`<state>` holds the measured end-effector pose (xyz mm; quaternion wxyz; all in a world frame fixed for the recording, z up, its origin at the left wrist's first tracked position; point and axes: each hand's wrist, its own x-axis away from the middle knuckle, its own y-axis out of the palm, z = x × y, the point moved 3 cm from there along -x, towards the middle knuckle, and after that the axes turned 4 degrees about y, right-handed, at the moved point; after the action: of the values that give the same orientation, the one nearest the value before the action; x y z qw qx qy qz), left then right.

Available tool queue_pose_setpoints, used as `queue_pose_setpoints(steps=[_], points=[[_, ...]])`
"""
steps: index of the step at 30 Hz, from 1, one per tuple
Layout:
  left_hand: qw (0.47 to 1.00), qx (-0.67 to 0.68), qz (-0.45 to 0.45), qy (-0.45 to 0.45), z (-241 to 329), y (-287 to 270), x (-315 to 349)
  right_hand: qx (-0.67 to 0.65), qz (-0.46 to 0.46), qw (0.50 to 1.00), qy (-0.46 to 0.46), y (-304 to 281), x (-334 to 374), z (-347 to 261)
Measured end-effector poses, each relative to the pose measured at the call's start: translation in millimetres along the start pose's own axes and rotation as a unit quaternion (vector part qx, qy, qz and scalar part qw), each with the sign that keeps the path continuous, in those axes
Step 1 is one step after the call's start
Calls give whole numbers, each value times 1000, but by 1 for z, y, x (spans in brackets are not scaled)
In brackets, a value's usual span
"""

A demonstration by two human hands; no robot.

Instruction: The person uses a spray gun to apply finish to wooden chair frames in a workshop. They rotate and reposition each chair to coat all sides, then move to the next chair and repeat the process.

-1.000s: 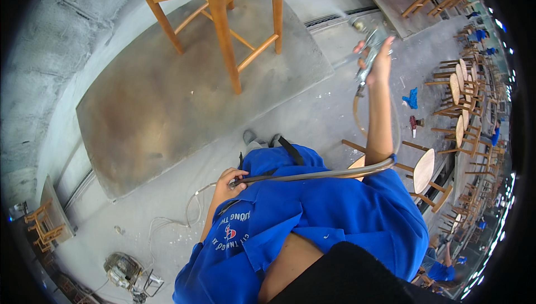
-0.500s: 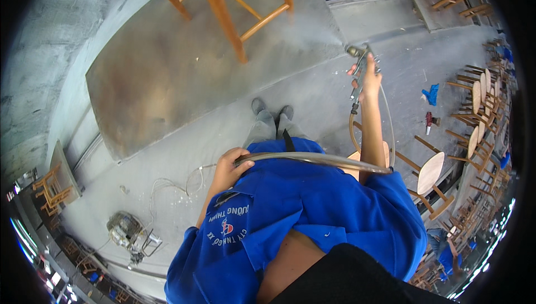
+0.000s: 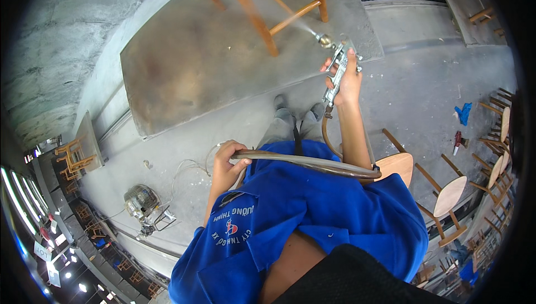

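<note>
My right hand [image 3: 348,80] grips a metal spray gun [image 3: 336,72], its fingers round the handle and trigger. A pale mist leaves the nozzle toward the legs of a brown wooden chair or stool [image 3: 245,2], which stands on a wide, stained board [image 3: 184,75]. Only its legs and rungs show; the top is cut off by the upper edge. At my waist, my left hand [image 3: 226,164] is closed around a clear hose [image 3: 301,158] that runs across my front toward my right arm. A brown hose also hangs from the gun's handle.
A motor-like pump [image 3: 142,200] with thin tubing sits on the floor at left. Wooden chairs [image 3: 446,198] crowd the right side. A blue cloth [image 3: 463,114] and a red tool [image 3: 458,142] lie on the floor there. A grey wall [image 3: 67,41] rises at far left.
My right hand has brought the spray gun left, nearer the chair legs, and turned it; the mist now reaches toward the rung. The view has shifted. My left hand still holds the hose.
</note>
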<state>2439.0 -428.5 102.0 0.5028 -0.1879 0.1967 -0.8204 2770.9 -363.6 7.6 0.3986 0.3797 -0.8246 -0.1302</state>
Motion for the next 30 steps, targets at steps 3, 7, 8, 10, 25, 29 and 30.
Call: queue_pose_setpoints(steps=[3,7,8,10,25,29,30], points=[[999,-5,-41,-35,-5,5,1,60,61,996,22,-37,-14,38],[995,26,-74,-57,-16,7,-5,157,137,977,44,-77,-18,78],[994,29,-84,-66,-21,5,-9,179,157,970,57,-82,-20,82],[993,35,-90,-66,-28,-4,-11,256,169,951,47,-83,-16,85],[992,45,-117,-17,-86,-33,-37,399,110,869,-272,5,-6,-21],[970,-45,-233,49,-89,-41,-67,342,146,920,-124,-20,40,-6],[973,-56,-209,81,-85,-47,-82,309,139,933,-120,-22,54,6]])
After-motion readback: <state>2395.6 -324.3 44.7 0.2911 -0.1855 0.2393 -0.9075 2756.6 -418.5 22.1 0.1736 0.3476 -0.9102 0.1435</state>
